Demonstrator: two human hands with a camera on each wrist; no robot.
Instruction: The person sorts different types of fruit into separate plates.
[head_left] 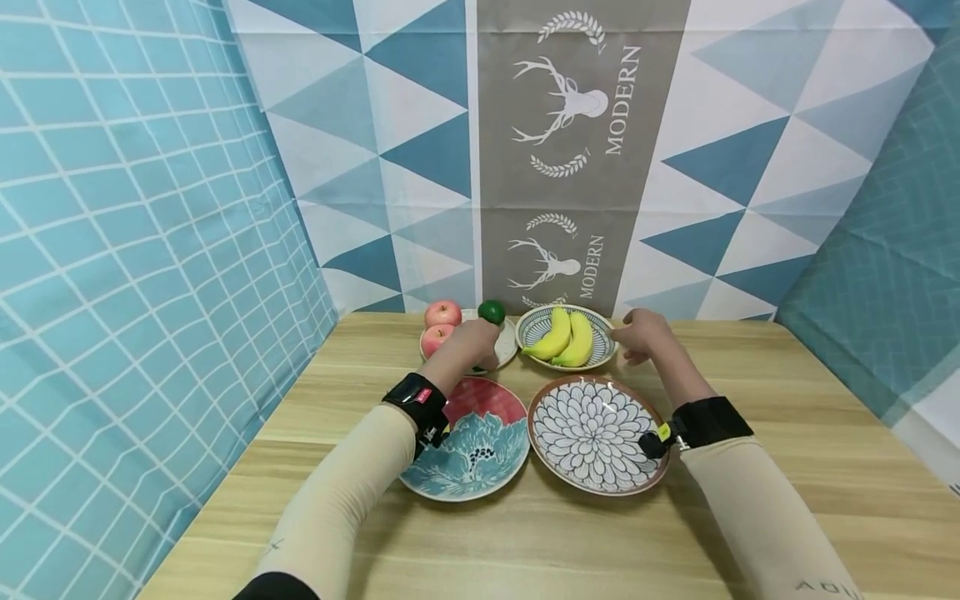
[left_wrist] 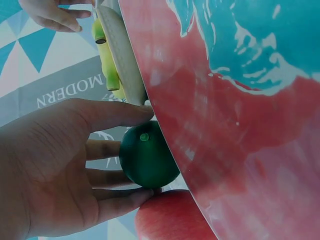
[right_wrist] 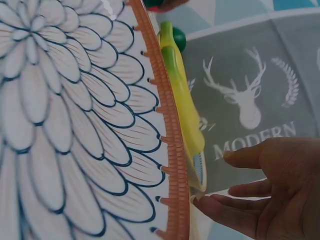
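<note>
My left hand (head_left: 476, 342) reaches over the small white plate (head_left: 507, 343) at the back. In the left wrist view its thumb and fingers close around a round green lime (left_wrist: 147, 155), next to an apple (left_wrist: 172, 217). Two pink-red apples (head_left: 442, 313) sit on that plate's left side, and another green lime (head_left: 491, 312) at its back. My right hand (head_left: 645, 335) is at the right rim of a patterned bowl (head_left: 531, 323) holding two yellow bananas (head_left: 576, 342). Its fingers are loosely bent with a fingertip right at the rim; the thumb stands apart.
In front lie two larger plates: a red and blue floral plate (head_left: 480, 450) under the left forearm, and a white petal-patterned plate (head_left: 592, 433) with a brown rim, beside the right wrist. All stand on a wooden table (head_left: 555, 542). Patterned cloth (head_left: 420, 150) hangs behind the table.
</note>
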